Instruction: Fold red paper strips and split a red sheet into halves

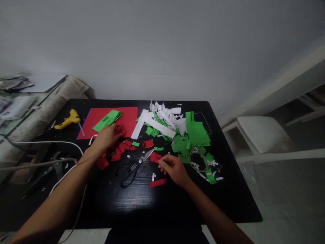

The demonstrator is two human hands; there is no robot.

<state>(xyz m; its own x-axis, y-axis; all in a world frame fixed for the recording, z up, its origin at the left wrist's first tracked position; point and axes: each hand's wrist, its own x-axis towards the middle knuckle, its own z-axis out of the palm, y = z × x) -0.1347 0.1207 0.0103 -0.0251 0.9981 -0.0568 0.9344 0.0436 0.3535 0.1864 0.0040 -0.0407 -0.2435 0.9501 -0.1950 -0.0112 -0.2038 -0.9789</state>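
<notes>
1. Counter (182, 206), black and faintly wood-grained, spreads before me, with light glaring on its near part.
2. Nearest me lies a red strip (157, 183), with a small white scrap (153, 177) just beyond it.
3. Scissors (139, 163) with black handles lie left of the strip, handles toward me, blades pointing away and to the right.
4. My right hand (175, 169) is right of the scissors, its thumb and other fingers drawn close together beside a few red pieces (154, 156); I cannot tell whether they grip any paper.
5. Right of that hand, a thin ring (189, 160) lies among green and white scraps (210, 176).
6. Past the scissors, to the left, small red squares (122, 147) lie in a loose heap.
7. My left hand (106, 137) is at the near edge of a red sheet (130, 117), fingers curved over red paper (123, 131); I cannot tell whether they hold it.
8. Green strips (109, 118) rest on the sheet, just beyond those fingers.
9. A yellow glue gun (72, 118) lies left of the sheet.
10. Farther out, white strips (159, 126) lie tangled beside larger green sheets (198, 134).
11. A pale wall (162, 51) rises behind everything.
</notes>
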